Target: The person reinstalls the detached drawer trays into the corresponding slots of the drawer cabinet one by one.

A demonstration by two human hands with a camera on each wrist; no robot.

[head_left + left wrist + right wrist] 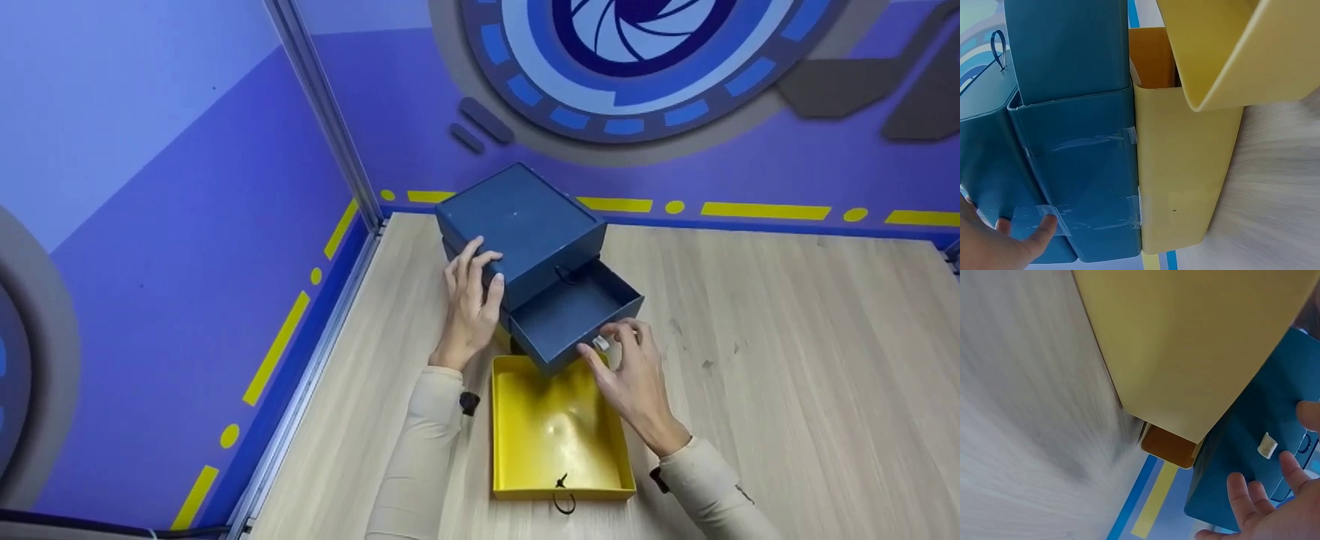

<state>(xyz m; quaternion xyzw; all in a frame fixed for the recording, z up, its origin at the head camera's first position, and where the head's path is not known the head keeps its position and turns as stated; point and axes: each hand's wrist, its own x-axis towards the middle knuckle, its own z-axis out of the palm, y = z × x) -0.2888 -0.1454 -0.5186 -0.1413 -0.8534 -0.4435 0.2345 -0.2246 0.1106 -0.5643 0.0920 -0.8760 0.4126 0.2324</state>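
A stack of dark blue drawer units (517,217) stands turned at an angle, its top drawer in. Below that, a blue drawer (559,311) juts out with nothing in it. My left hand (471,300) rests on the unit's left side, fingertips over the top edge and thumb near the front corner. At the open drawer's front is my right hand (634,375), its fingers spread around a small white tab (1267,445). A yellow drawer (562,420) extends toward me at the bottom, out of its yellow casing (1185,169).
A black loop (564,502) hangs on the yellow drawer's front; another loop (564,275) is on the top blue drawer. Clear tape (1089,219) joins the casings. Behind the wooden table (787,360) rises a printed wall (397,112), with a metal post (322,97) at the corner.
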